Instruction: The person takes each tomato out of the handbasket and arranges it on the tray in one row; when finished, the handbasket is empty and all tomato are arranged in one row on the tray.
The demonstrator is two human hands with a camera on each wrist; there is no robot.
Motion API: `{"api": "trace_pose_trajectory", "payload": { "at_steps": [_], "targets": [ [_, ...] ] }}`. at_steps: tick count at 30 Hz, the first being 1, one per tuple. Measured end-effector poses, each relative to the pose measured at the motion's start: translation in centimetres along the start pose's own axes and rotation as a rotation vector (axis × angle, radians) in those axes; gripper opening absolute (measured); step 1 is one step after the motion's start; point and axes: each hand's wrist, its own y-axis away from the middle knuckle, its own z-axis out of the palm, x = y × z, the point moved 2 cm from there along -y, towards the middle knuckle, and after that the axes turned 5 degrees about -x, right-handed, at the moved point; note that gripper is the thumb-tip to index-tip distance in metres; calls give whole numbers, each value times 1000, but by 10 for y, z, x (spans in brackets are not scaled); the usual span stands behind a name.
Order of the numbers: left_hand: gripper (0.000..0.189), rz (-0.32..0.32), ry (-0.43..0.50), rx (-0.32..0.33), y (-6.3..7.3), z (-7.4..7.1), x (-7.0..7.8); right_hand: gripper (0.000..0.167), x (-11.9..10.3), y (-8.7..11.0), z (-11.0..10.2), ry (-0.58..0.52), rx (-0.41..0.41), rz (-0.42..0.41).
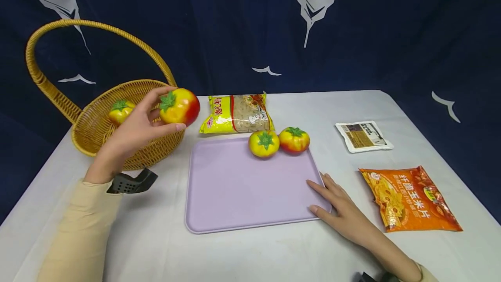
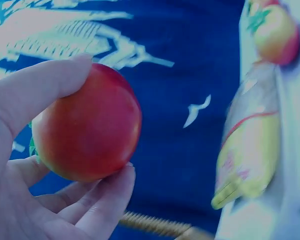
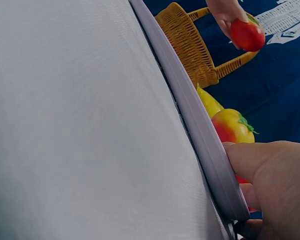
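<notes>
My left hand point(image 1: 135, 127) grips a yellow-and-red tomato point(image 1: 182, 107) in the air at the right side of the wicker basket point(image 1: 88, 127). In the left wrist view, thumb and fingers curl round the red side of this tomato point(image 2: 92, 125). Another tomato point(image 1: 120, 111) lies inside the basket, partly behind the hand. My right hand point(image 1: 338, 208) rests on the right edge of the lilac tray point(image 1: 246, 190), its fingers extended over the rim near the front corner. Two more tomatoes, one in front point(image 1: 264, 144) and one beside it point(image 1: 294, 140), sit at the tray's back right.
Behind the tray lies a yellow noodle packet point(image 1: 240, 113). To the right are a small white-and-brown pouch point(image 1: 363, 136) and an orange snack bag point(image 1: 411, 199). The basket's tall handle point(image 1: 105, 25) arches above its bowl. A dark blue curtain point(image 1: 235, 21) hangs behind the table.
</notes>
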Motion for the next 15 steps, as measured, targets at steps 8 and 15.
{"api": "trace_pose_trajectory", "payload": {
  "at_steps": [8,15],
  "targets": [
    [85,48,-10,-152,-19,48,-33,54,2,1,2,-8,-14,19],
    [84,90,-152,-225,-32,77,-47,55,2,-1,2,8,-15,30]
  ]
}}
